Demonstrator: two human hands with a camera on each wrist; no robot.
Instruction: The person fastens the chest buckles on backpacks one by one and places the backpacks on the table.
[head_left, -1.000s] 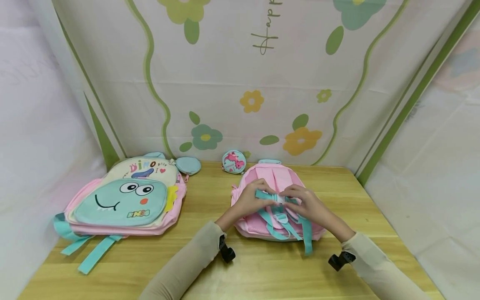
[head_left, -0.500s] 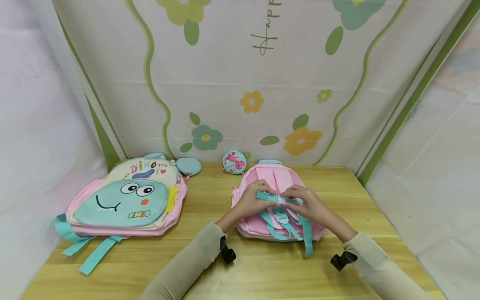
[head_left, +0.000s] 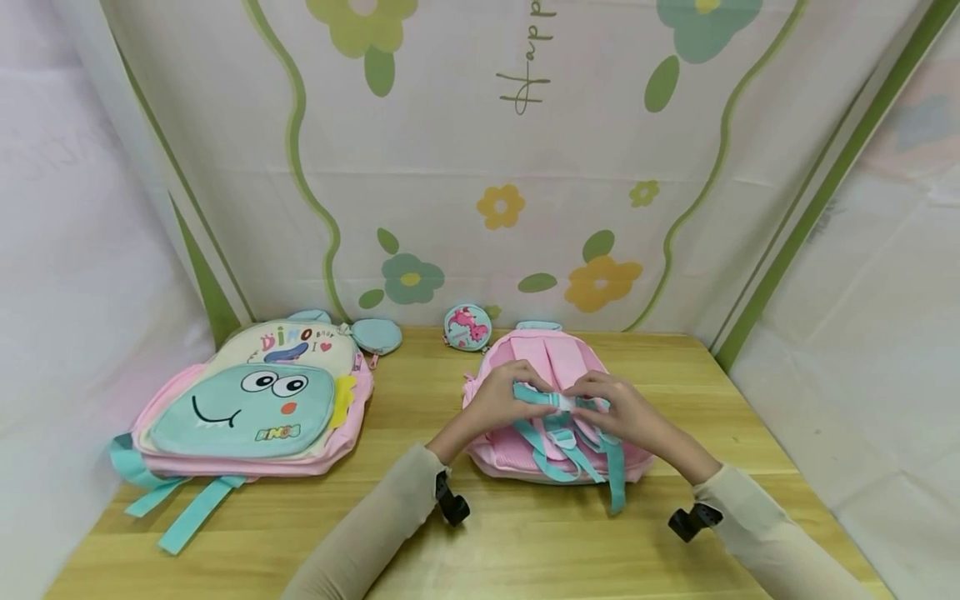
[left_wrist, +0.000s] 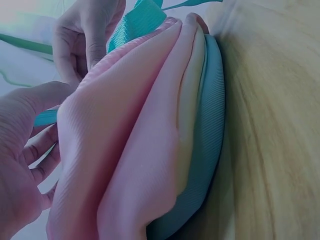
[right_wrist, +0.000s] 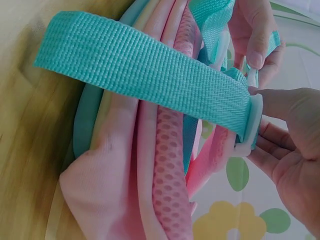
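Observation:
A small pink backpack (head_left: 551, 354) lies back side up on the table, its teal straps and white buckles on top. Over its middle, my left hand (head_left: 508, 398) pinches a teal strap at the left side of a white buckle (head_left: 565, 402). From the other side, my right hand (head_left: 621, 410) pinches the buckle's right side, thumb and fingertips facing the left ones. In the right wrist view a wide teal strap (right_wrist: 145, 65) runs through a white strap adjuster (right_wrist: 254, 120) right at the right fingers. The left wrist view shows the bag's pink side (left_wrist: 135, 135), hiding the buckle.
A larger dinosaur backpack (head_left: 247, 408) lies face up at the left, teal straps (head_left: 198, 508) trailing toward the front. A round teal pouch (head_left: 377, 336) hangs off it. Another round pouch with a pink dinosaur (head_left: 467, 327) lies by the back wall, beside the pink bag.
Both hands keep their pinch at the white buckle, with only a very slight shift. The head view has tilted a little; the bags stay in place.

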